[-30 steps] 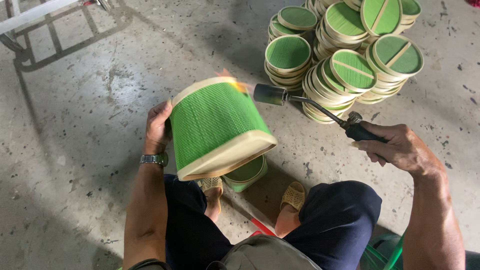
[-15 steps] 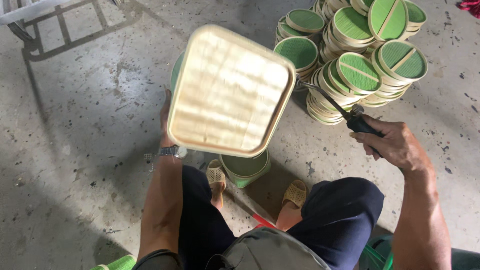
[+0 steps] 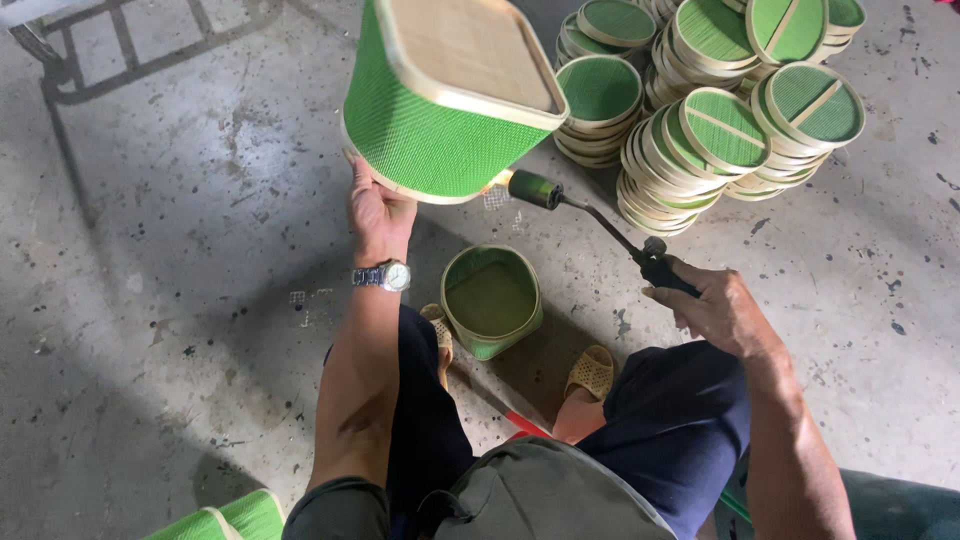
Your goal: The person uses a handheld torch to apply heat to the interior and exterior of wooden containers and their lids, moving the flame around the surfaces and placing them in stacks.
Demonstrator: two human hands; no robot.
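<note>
Left hand [image 3: 378, 212] grips the green basket [image 3: 440, 120] tilted up so the torch [image 3: 590, 222], clutched in the right hand [image 3: 718, 308], licks its lower rim.

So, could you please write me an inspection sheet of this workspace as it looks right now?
Surface: bare concrete floor, stained and speckled.
Job's things: green woven basket with pale wooden rim, held up and tilted; gas torch, nozzle close under the basket's lower edge.
Clutter: small green basket on the floor between the feet; stacks of round green lids at the upper right; green woven piece at the bottom edge.
Grippers: left hand grips the basket's lower rim; right hand holds the torch handle.
Cables: nothing seen.
Surroundings: metal frame at the upper left.
</note>
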